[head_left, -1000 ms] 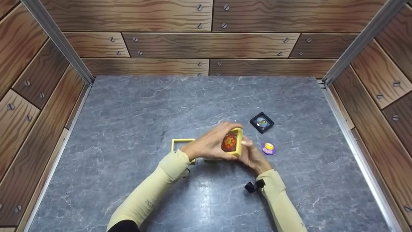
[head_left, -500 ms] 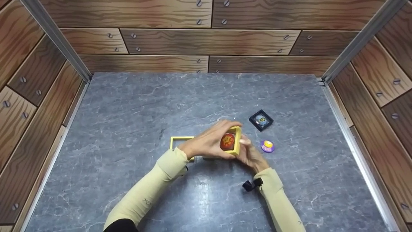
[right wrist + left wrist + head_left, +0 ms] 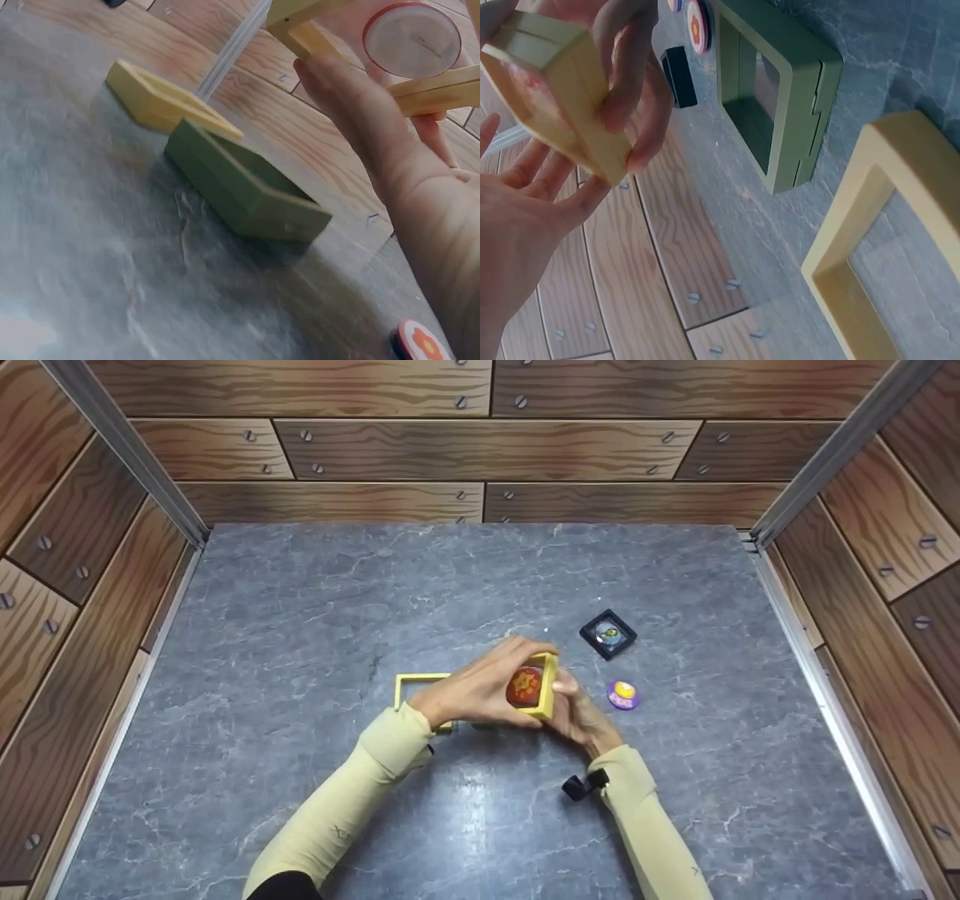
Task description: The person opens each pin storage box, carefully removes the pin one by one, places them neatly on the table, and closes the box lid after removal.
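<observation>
In the head view, my left hand [image 3: 480, 682] grips a small yellow display frame [image 3: 549, 688] from the left, thumb on the near side, fingers on the far side. My right hand [image 3: 583, 716] holds the frame's right edge, thumb against it. A round red badge with a yellow design [image 3: 524, 685] sits at the frame's opening; its pale pin back [image 3: 412, 41] shows in the right wrist view. The frame is tilted above the table. Below the hands stands a green frame [image 3: 799, 120], mostly hidden from the head camera. Left of it is another yellow frame [image 3: 862, 202].
A black frame [image 3: 608, 634] with a round badge inside lies to the right, behind a purple and yellow badge [image 3: 623, 695]. A flower badge [image 3: 424, 345] lies near the right hand, hidden in the head view. Wood-patterned walls [image 3: 480, 450] border the grey table [image 3: 300, 607].
The head view tilts slightly, so the scene sits a little higher. Both hands keep hold of the yellow frame, with little movement.
</observation>
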### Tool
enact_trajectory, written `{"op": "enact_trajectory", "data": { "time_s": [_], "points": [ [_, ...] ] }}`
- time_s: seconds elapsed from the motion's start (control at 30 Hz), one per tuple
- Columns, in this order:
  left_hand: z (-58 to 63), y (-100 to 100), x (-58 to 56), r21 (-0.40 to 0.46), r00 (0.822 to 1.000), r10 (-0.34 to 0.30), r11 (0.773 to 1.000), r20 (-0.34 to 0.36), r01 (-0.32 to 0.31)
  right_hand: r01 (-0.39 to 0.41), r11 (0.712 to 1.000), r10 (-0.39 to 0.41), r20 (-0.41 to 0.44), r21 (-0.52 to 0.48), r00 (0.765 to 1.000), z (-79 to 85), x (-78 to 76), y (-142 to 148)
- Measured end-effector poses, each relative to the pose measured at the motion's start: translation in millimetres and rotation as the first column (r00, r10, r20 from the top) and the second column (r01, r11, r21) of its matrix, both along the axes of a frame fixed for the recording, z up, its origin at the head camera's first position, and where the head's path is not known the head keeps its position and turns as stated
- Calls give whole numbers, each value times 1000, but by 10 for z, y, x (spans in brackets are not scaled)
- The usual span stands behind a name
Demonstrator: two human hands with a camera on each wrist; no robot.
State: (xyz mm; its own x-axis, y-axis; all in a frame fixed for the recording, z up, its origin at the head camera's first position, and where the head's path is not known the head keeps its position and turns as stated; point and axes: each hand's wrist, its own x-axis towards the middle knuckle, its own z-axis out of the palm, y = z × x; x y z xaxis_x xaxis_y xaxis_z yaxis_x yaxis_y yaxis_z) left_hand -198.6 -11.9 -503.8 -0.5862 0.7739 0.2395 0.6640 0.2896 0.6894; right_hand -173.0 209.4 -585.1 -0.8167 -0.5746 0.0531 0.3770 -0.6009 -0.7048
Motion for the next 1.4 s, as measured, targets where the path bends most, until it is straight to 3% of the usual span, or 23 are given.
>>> {"op": "enact_trajectory", "data": {
  "time_s": [0.33,0.6,0.8,1.03,1.4],
  "points": [
    [31,-55,-33,40,999,-1,999,40,-1,1,1000,-1,-41,14,999,19,-51,8],
    [37,-128,-108,84,999,-10,996,32,7,-28,1000,28,0,-11,1000,25,-124,-2],
    [49,-197,-176,69,999,10,998,32,-12,1,997,-2,12,82,1000,94,-230,-27],
    [14,-313,-221,7,997,65,998,-28,-65,74,975,-79,15,212,997,172,-331,-103],
    [1,-409,-250,-13,997,76,997,4,-76,91,957,-98,11,277,995,205,-335,-171]
  ]
}}
